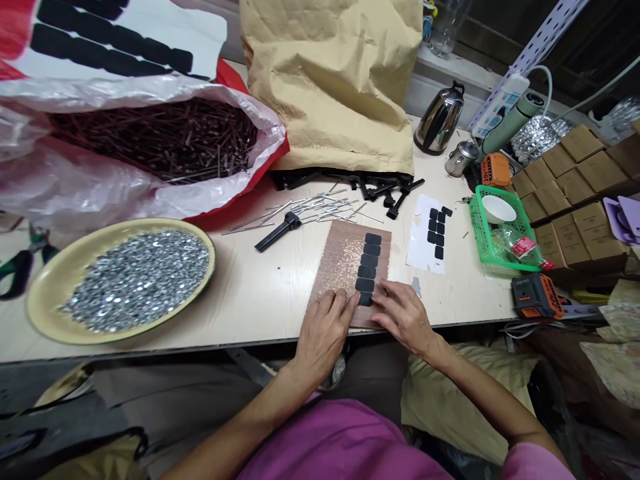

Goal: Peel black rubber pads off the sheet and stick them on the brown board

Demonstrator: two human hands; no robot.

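A column of black rounded-square pads (368, 260) lies on a brown wood-grain board (333, 263) speckled with pale marks. My left hand (325, 327) rests on the lower part of the board, fingers bent and slightly apart, with its index fingertip at the left edge of the lowest pad (365, 299). From the other side, my right hand (404, 317) reaches in with spread fingers, their tips at that pad's right edge. Neither hand visibly grips anything. To the right, a white sheet (420, 243) carries more black pads (436, 229).
An oval bowl (37, 310) of small metal pieces stands left, before a red-and-white bag (175, 200) of thin rods. Loose rods (320, 207) and black T-shaped parts (277, 232) lie behind the board. A green basket (477, 227), kettle (440, 120) and battery (535, 295) are right.
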